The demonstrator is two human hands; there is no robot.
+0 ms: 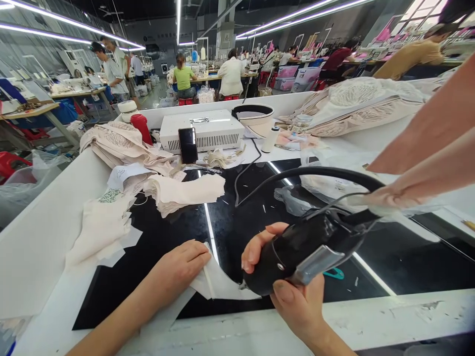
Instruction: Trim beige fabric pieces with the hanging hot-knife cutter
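Note:
My right hand (pixel 293 291) is wrapped round a black corded handheld power tool (pixel 297 252) with a silver metal lever on its side. The tool's front end points left and down, over the edge of a white fabric piece (pixel 224 282). On that fabric lies my left hand (pixel 181 267), its fingers pressed together and holding the cloth against the glossy black tabletop (pixel 237 222). Thick black cable (pixel 326 171) arches from the tool's rear. Peach-coloured strips (pixel 423 158) run from the rear to the upper right. The tool's tip and the palm sides of both hands are partly hidden.
Stacked cream fabric pieces (pixel 185 190) and loose fabric (pixel 100 230) lie left. Behind stand a phone (pixel 188 146), a white vented box (pixel 202 131), a red bottle (pixel 141 128) and a white bottle (pixel 270 140). Clear plastic (pixel 326 183) and a teal tool (pixel 334 273) lie right.

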